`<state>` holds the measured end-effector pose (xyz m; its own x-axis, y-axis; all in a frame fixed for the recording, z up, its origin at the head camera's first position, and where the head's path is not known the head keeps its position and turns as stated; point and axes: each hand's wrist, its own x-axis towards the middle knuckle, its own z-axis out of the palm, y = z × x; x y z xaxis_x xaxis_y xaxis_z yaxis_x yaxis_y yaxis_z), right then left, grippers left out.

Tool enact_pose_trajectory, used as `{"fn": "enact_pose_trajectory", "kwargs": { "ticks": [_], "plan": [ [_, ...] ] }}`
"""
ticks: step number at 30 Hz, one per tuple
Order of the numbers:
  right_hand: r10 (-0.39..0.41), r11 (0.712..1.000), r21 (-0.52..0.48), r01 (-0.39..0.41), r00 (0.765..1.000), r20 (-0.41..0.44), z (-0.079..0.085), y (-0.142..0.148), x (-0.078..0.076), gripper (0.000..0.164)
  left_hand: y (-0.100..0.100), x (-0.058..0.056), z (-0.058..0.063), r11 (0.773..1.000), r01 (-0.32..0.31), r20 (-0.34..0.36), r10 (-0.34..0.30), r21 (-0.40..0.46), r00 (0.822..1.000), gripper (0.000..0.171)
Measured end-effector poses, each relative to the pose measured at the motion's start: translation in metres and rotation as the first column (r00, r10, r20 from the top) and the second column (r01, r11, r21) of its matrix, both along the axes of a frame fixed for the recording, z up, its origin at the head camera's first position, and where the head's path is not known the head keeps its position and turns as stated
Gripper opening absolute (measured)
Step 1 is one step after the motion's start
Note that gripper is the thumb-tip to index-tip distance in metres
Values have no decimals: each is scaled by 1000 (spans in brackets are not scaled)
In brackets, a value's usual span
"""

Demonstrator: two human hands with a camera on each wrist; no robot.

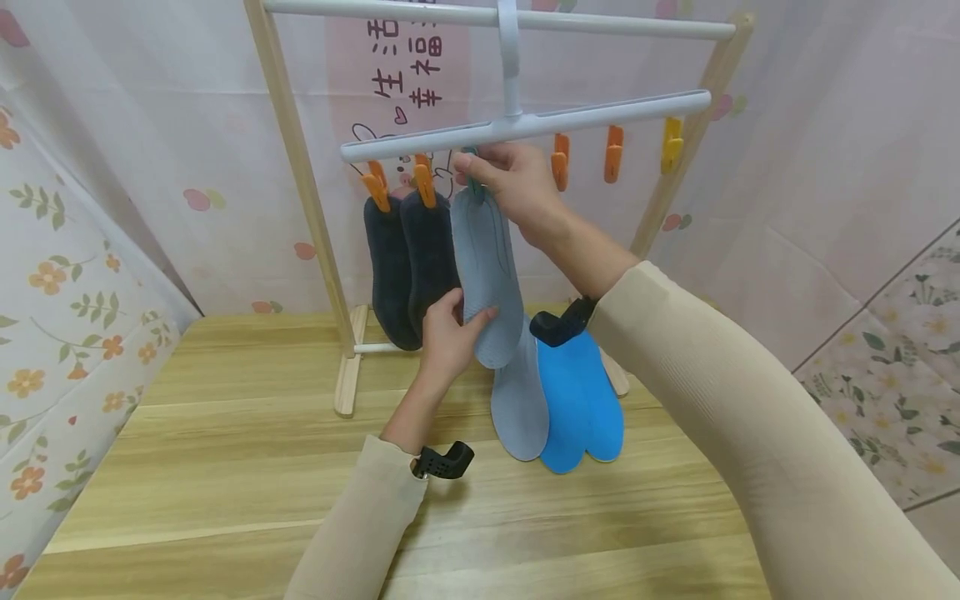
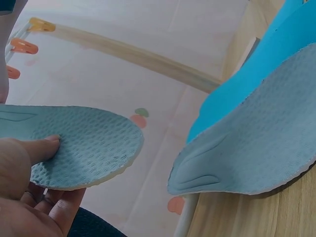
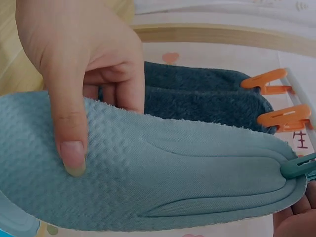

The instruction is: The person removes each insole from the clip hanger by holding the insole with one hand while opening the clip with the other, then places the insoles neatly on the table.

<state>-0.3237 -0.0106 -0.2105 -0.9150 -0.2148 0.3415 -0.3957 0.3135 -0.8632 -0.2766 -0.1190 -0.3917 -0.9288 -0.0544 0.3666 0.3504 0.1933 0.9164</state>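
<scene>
A grey-blue insole [image 1: 480, 250] hangs upright below the white hanger [image 1: 525, 127], its top end in the jaws of a green clothespin [image 3: 295, 168]. My right hand [image 1: 525, 187] pinches that clothespin just under the hanger bar. Lower down, my left hand [image 1: 448, 340] grips the insole's wide end, thumb across the textured face and fingers behind it. To the left, two dark insoles [image 3: 197, 103] hang from orange clothespins [image 1: 424, 181]. A second grey insole [image 2: 261, 128] leans over blue insoles [image 1: 570, 400] on the table, right of my left hand.
A wooden stand [image 1: 296, 158] with a white top rail [image 1: 420, 12] carries the hanger. Two orange clothespins [image 1: 613, 154] and a yellow clothespin [image 1: 672, 145] hang on the hanger's right half. Beneath is a wood-grain table [image 1: 225, 467]; patterned curtains [image 1: 97, 275] stand behind and beside it.
</scene>
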Motion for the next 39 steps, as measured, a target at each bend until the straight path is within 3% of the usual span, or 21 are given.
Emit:
{"fn": "enact_pose_trajectory", "kwargs": {
  "ticks": [8, 13, 19, 27, 33, 39],
  "plan": [
    [-24, 998, -60, 27, 998, 54, 2, -4, -3, 30, -5, 3, 1, 1000, -10, 19, 11, -25, 1000, 27],
    [-58, 995, -78, 64, 996, 71, 2, -4, -5, 31, -8, 7, 4, 999, 17, 21, -16, -44, 1000, 29],
    [-52, 994, -93, 58, 996, 73, 2, -3, -7, 33, -23, 21, 14, 992, 52, 39, -48, -115, 998, 33],
    [-21, 989, -144, 37, 994, 109, 1, 0, -8, 38, -36, 43, 21, 972, 122, 159, -91, -199, 983, 35],
    [4, 985, -171, 23, 989, 150, 3, 3, -9, 37, -25, 51, 8, 953, 205, 198, -162, -221, 967, 33],
    [34, 982, -189, 0, 984, 175, 5, 4, -11, 35, -17, 52, -13, 936, 319, 301, -264, -149, 916, 36]
  ]
}}
